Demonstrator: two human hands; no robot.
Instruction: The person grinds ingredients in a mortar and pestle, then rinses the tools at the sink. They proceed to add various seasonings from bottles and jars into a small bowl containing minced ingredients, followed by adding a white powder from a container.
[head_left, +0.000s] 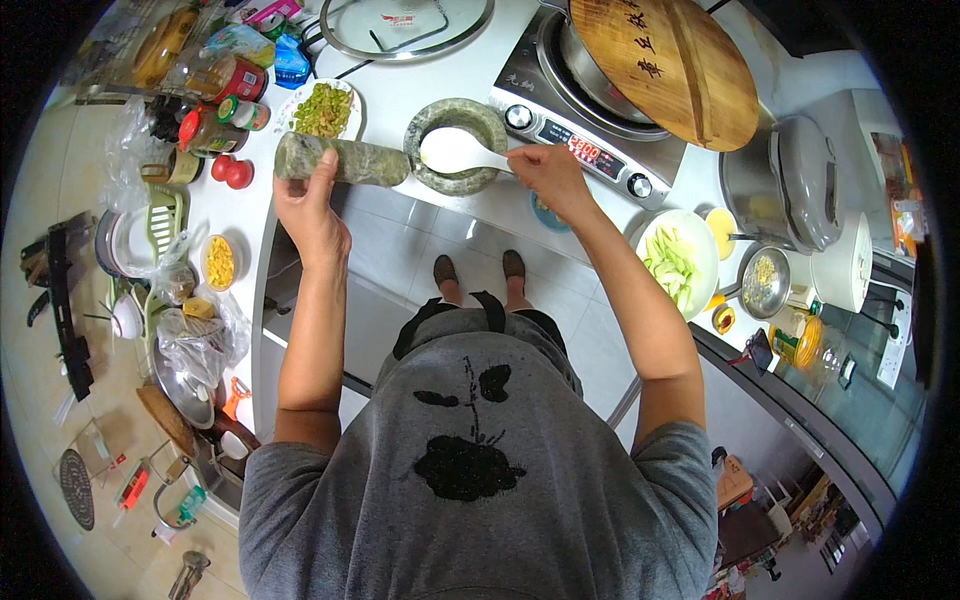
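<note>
My left hand (319, 217) grips a green stone pestle (360, 161) by its far-left part. The pestle lies level, its right end beside the rim of a round stone mortar (491, 124). In my right hand (551, 176) is the handle of a white spoon (457, 150), whose bowl is over the mortar's opening and hides most of its inside. Just behind the pestle, a plate (356, 105) holds chopped green pieces (321, 109). A small blue bowl (551, 217) shows partly below my right wrist.
An induction cooker (517, 90) with a pan and a wooden lid (660, 67) stands back right. A glass lid (405, 26) lies behind. Right are a bowl of sliced green vegetable (671, 262) and a small metal pan (765, 277); left are jars, two tomatoes (238, 174) and a yellow-filled bowl (220, 262).
</note>
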